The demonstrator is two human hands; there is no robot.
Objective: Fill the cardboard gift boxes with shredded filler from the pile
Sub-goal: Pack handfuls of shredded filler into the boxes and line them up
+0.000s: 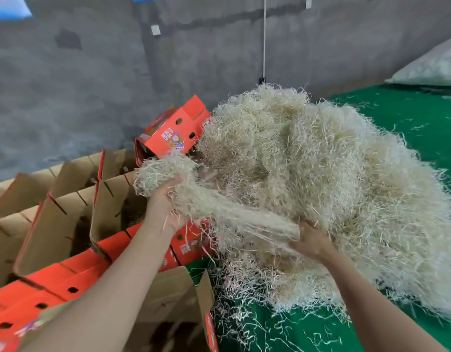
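Hands apart, both forearms reaching forward. Left hand [166, 207] raised, fingers curled round a clump of shredded filler [163, 174], above the right edge of the open cardboard gift boxes [67, 219]. Right hand [311, 241] lower, at the near edge of the pile [321, 161]; its fingers are buried in strands, so the grip cannot be told. 1 stretched band of filler [244, 214] runs between the 2 hands.

Edges: the pile's far-left edge touches a tipped red box [173, 133]. Its near-left edge spills over the red wall of the box row. Boxes packed side by side on the left, flaps up, brown inside, red outside. 1 more open box [173, 301] sits nearest, beside the left forearm.

Room: green surface [409, 118] shows right of the pile and in front of it, the front strip strewn with loose strands. Concrete wall [92, 85] behind the boxes.
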